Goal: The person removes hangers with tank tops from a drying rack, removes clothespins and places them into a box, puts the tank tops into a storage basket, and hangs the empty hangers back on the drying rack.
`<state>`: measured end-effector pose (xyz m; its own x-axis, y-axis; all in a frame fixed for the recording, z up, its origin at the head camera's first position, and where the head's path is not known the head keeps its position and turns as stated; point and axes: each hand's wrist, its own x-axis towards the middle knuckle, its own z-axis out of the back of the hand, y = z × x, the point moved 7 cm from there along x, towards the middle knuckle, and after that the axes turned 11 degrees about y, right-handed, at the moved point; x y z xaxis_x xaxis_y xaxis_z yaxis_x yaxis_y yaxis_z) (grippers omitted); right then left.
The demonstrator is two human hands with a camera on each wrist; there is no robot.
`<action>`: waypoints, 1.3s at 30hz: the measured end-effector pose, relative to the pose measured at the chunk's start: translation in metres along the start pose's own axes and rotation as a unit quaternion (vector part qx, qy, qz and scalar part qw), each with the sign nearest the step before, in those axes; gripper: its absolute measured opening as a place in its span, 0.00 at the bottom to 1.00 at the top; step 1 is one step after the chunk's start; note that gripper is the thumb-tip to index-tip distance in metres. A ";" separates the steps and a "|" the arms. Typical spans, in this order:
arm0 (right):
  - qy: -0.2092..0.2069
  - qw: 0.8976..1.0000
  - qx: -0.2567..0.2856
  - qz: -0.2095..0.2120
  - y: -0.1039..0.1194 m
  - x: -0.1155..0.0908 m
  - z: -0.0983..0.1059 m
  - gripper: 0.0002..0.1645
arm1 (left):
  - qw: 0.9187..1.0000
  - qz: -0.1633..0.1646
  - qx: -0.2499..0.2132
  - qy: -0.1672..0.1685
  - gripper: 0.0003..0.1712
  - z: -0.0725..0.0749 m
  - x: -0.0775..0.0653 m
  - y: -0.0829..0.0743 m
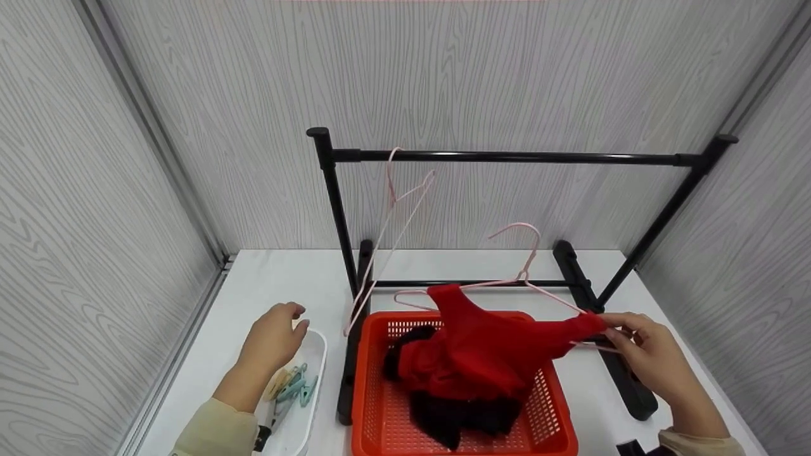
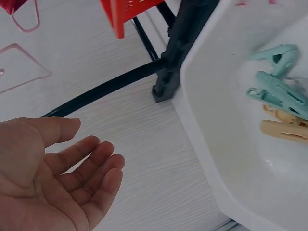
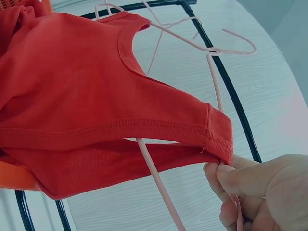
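A red tank top (image 1: 488, 348) hangs by its straps on a pink hanger (image 1: 529, 253), its lower part bunched over the orange basket (image 1: 561, 437). My right hand (image 1: 652, 354) pinches the strap at the hanger's right end; in the right wrist view, thumb and fingertips (image 3: 228, 175) meet at the strap's edge. The hanger's wire passes through the strap there. My left hand (image 1: 272, 339) is held above the white tray (image 1: 320, 373), fingers loosely bent, nothing in them. In the left wrist view its palm (image 2: 29, 192) shows bare, beside the tray.
Green clothespins (image 2: 284, 94) and yellow ones (image 2: 284, 130) lie in the tray. Another pink hanger (image 1: 389, 221) hangs from the left part of the black rack's bar (image 1: 507, 157). Dark cloth (image 1: 437, 418) lies in the basket. Grey walls (image 1: 443, 76) enclose the white table (image 1: 272, 272).
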<state>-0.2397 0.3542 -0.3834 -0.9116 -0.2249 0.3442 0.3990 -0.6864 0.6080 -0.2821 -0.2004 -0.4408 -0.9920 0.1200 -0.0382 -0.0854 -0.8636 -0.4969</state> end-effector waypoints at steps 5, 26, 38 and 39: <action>-0.001 1.000 -0.005 -0.001 0.000 -0.001 0.001 0.16 | 0.998 -0.029 0.006 -0.056 0.17 0.013 0.002 -0.027; -0.009 1.000 0.004 0.024 0.009 0.005 0.005 0.15 | 0.935 -0.256 -0.019 -0.245 0.07 0.038 -0.007 -0.146; -0.011 0.999 0.004 0.034 0.014 0.008 0.006 0.16 | 0.940 -0.287 -0.024 -0.181 0.09 0.011 0.014 -0.191; -0.011 0.999 0.004 0.034 0.015 0.008 0.006 0.16 | 0.941 -0.287 -0.026 -0.178 0.09 0.009 0.016 -0.192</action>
<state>-0.2406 0.3465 -0.3673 -0.8802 -0.2557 0.3997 0.4605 -0.6639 0.5892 -0.2821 -0.0372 -0.3382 -0.7529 0.3799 0.5374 -0.6213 -0.6797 -0.3899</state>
